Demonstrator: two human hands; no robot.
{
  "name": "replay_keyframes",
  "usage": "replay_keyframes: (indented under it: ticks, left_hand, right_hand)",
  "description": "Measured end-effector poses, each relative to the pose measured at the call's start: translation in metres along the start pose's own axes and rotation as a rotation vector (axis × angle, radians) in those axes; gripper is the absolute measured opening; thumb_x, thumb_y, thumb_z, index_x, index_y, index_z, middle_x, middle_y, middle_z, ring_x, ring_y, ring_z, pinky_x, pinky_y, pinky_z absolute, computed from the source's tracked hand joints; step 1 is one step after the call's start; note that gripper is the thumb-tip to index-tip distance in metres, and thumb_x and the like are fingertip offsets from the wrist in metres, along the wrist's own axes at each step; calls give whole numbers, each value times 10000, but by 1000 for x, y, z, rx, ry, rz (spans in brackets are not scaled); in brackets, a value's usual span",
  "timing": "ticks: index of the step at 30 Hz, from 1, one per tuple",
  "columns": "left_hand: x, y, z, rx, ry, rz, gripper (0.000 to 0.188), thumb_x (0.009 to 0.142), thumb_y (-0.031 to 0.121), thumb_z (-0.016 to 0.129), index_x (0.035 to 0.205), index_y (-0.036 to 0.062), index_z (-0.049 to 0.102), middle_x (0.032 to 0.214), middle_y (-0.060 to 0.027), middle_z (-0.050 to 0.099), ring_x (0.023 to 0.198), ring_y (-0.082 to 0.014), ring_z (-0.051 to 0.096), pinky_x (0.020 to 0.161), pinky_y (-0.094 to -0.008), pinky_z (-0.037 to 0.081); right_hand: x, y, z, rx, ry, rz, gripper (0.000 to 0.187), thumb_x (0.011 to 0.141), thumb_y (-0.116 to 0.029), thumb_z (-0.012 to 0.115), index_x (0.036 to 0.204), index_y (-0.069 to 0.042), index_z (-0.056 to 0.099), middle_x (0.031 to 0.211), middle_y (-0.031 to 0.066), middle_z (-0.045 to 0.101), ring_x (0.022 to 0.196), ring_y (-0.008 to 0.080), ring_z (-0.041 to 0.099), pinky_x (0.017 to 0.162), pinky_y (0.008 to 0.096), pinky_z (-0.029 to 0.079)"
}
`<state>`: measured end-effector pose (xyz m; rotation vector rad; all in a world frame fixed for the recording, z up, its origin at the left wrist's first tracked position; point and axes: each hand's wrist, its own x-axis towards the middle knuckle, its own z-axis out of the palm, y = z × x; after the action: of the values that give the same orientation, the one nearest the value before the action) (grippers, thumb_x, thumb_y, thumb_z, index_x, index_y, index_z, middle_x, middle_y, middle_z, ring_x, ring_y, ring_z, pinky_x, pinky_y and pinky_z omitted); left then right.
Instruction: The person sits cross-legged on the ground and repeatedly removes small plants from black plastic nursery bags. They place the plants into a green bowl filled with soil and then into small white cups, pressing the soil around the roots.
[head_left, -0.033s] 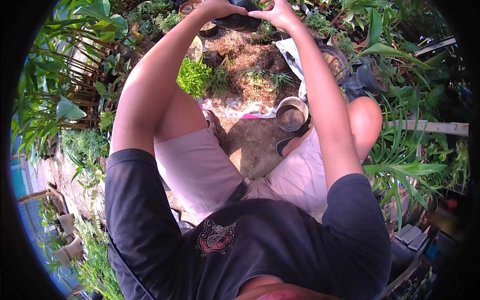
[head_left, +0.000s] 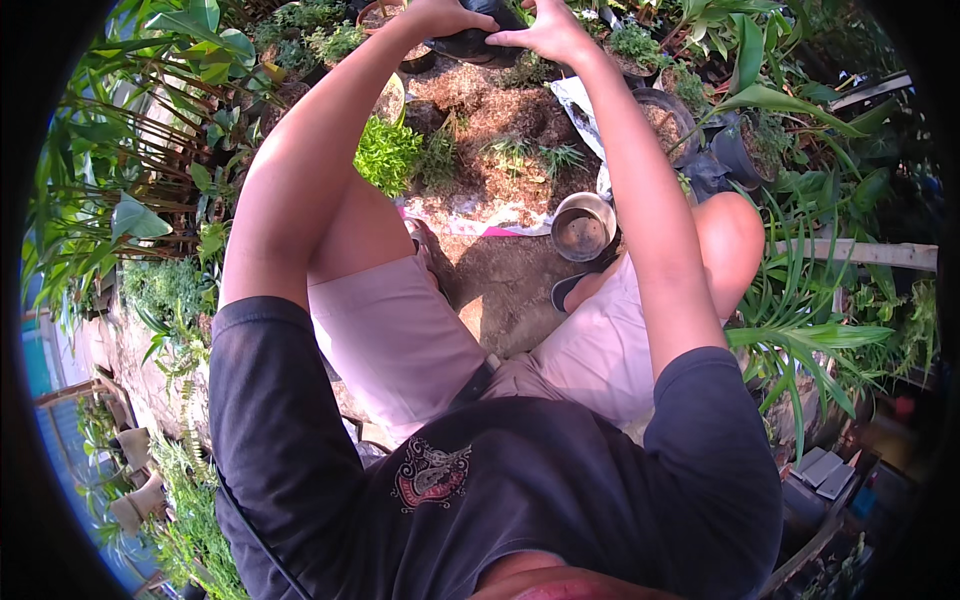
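At the top edge of the view, a black plastic bag [head_left: 468,44] sits between my two hands, its upper part cut off by the frame. My left hand [head_left: 440,16] grips its left side, with the thumb lying over the bag. From the other side my right hand [head_left: 548,34] holds it, thumb pressed against the plastic and the other fingers partly out of frame. Below the bag is a heap of loose brown soil mix [head_left: 490,130] on a white and pink sheet [head_left: 500,231]. A small round pot [head_left: 583,229] stands at the sheet's near right corner.
A bright green leafy plant [head_left: 386,156] grows left of the heap. Dark pots, one a black pot [head_left: 735,155], stand to the right. Dense foliage [head_left: 150,110] crowds the left side, and a wooden plank [head_left: 850,253] lies at right. My knees flank the soil heap.
My right hand has shifted slightly left and nearer to me, and its thumb now lies lower on the bag. My left hand has barely moved.
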<state>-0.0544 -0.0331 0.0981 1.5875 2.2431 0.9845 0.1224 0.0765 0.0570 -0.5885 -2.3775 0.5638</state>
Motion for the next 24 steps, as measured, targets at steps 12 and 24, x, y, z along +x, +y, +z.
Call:
replay_keyframes:
  ticks: [12, 24]
  left_hand:
    - [-6, 21, -2, -157, -88, 113, 1071, 544, 444, 919, 1364, -44, 434, 1210, -245, 596, 1156, -302, 575, 982, -367, 469]
    - [-7, 20, 5, 33, -17, 108, 917, 539, 350, 880, 1283, -40, 512, 1137, -223, 643, 1047, -304, 636, 944, -366, 496]
  right_hand:
    - [-21, -14, 23, 584, 176, 61, 1035, 524, -247, 944, 1351, -43, 356, 1253, 164, 550, 1189, 286, 539, 1014, 401, 433]
    - [-16, -1, 29, 641, 243, 5, 1029, 533, -175, 941, 1365, -21, 357, 1266, 178, 552, 1205, 285, 537, 1036, 402, 424]
